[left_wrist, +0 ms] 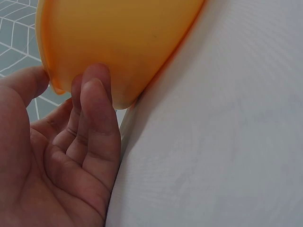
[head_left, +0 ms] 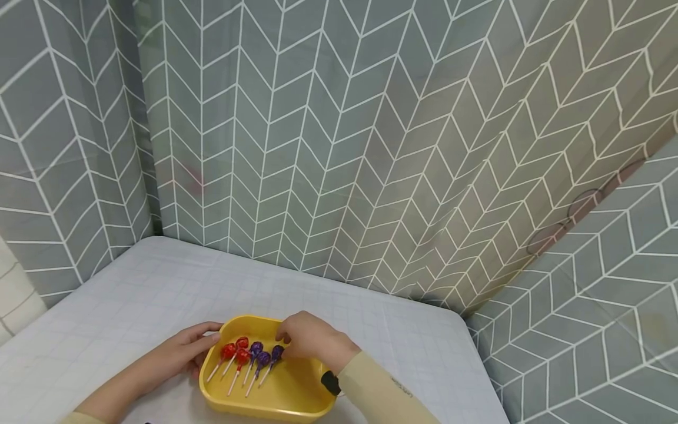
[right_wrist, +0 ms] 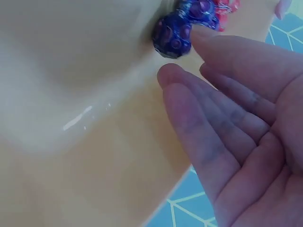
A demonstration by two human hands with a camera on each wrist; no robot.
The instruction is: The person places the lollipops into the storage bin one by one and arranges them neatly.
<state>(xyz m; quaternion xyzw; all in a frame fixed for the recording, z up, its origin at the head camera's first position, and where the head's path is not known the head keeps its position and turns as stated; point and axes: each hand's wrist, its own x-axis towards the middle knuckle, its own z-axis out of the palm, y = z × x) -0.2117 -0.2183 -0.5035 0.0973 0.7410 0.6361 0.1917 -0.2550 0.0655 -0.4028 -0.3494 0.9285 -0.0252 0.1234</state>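
A yellow plastic tray (head_left: 302,386) stands near the front of the table. Inside lie red lollipops (head_left: 229,351) on the left and purple lollipops (head_left: 262,358) beside them, white sticks pointing toward the viewer. My left hand (head_left: 182,347) grips the tray's left side, thumb at the rim and bent fingers against the outer wall, as the left wrist view shows. My right hand (head_left: 309,338) reaches over the far rim, close beside the rightmost purple lollipop. In the right wrist view its thumb is at a purple lollipop head (right_wrist: 173,37), with the fingers apart from it.
A white cloth covers the table (head_left: 159,282). Grey curtains (head_left: 318,147) with white chevron lines hang behind it and on both sides. A dark band (head_left: 331,383) shows by the right wrist, at the tray's right rim.
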